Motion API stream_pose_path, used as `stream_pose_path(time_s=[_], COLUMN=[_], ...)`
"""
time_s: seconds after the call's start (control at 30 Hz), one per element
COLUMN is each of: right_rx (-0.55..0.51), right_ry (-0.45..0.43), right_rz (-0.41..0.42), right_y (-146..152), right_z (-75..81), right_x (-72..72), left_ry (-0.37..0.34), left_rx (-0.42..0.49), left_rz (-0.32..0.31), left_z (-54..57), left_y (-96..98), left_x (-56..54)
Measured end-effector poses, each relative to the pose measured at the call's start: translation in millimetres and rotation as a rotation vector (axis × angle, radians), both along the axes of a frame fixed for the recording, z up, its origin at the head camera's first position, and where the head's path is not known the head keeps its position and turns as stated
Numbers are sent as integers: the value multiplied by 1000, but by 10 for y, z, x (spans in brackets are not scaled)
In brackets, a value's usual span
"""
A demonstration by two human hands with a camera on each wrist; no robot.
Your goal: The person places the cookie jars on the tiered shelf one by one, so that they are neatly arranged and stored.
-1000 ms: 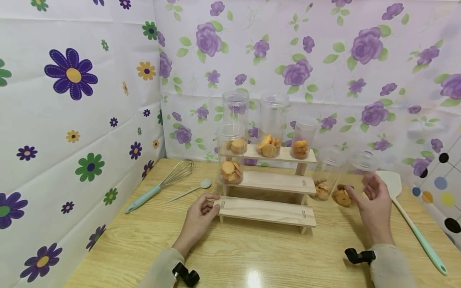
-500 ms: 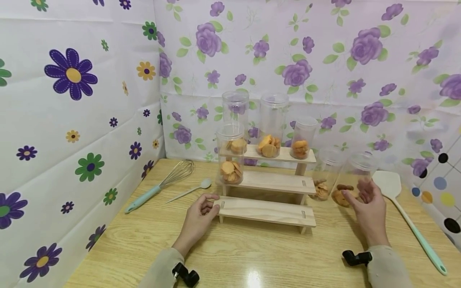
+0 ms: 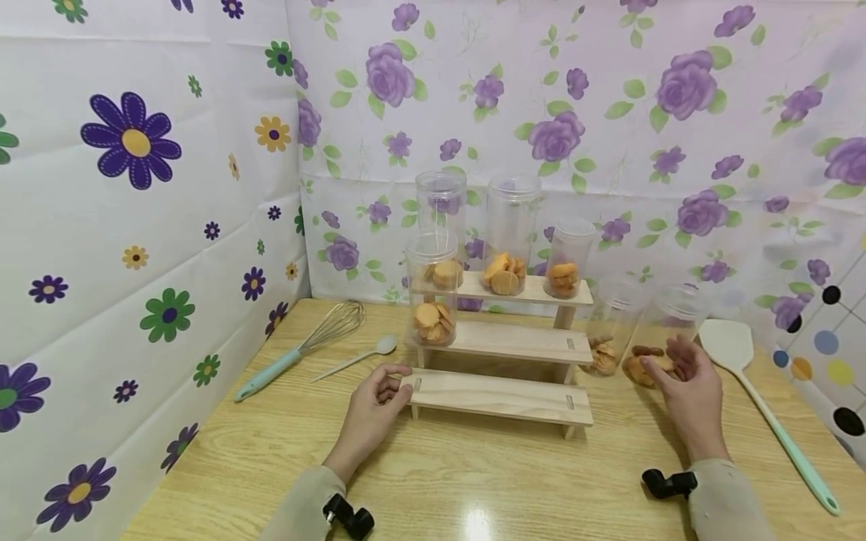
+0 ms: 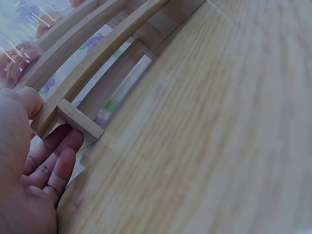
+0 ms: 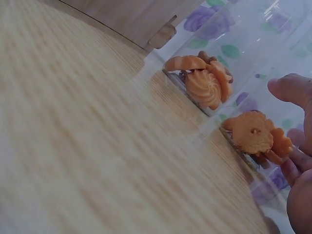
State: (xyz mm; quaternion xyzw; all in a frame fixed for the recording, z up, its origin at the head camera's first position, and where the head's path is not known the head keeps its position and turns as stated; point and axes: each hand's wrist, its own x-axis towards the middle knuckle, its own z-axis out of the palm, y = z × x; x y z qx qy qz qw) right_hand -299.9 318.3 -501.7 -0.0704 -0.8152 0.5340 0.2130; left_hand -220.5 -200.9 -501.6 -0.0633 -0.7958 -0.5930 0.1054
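Note:
My left hand [image 3: 373, 402] holds the left end of the bottom board of a three-tier wooden stand [image 3: 501, 396]. In the left wrist view the thumb lies over the board and the fingers [image 4: 66, 163] curl beneath it. At the right, my right hand [image 3: 691, 394] is curled round the lower part of a clear jar [image 3: 676, 304] of flower-shaped cookies [image 5: 253, 132], thumb at the near side. A second clear jar [image 3: 616, 300] with swirled cookies [image 5: 204, 88] stands close on its left. Both jars sit upright on the table.
On the top tier stand three clear cookie jars, the middle one [image 3: 509, 225] among them. Another jar [image 3: 431, 289] is at the middle tier's left end. A whisk [image 3: 304, 349] and small spoon [image 3: 361, 356] lie left; a long spatula [image 3: 764, 406] lies right.
My right hand has shifted slightly left round the jar, with its thumb farther across the front. The left hand, the stand and the jars have stayed in place.

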Motion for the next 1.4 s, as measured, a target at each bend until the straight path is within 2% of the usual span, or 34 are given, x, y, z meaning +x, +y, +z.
stream_pose_path(time_s=[0.2,0.4,0.73,0.93,1.17,1.4], right_rx=[-42,-102,-94,-98,-88,-82], right_ry=[12,33,105,137,232,297], right_rz=[-21,-46,-88,-97,-80,-47], right_y=[-3,14,23,-10,-103,-240], right_z=[56,201,543,773,1043,1239], right_x=[13,52,100,177,292,368], left_ry=[1,-17,-15,-7,-3,-2], left_rx=[-3,-4,-4,-8,-7,5], left_rz=[-1,2,10,5,4,1], left_z=[-2,-12,-20,-24,-31,-21], left_y=[-1,-4,2,-2,-6,-2], left_x=[-15,-8,-13,-2,1,-10])
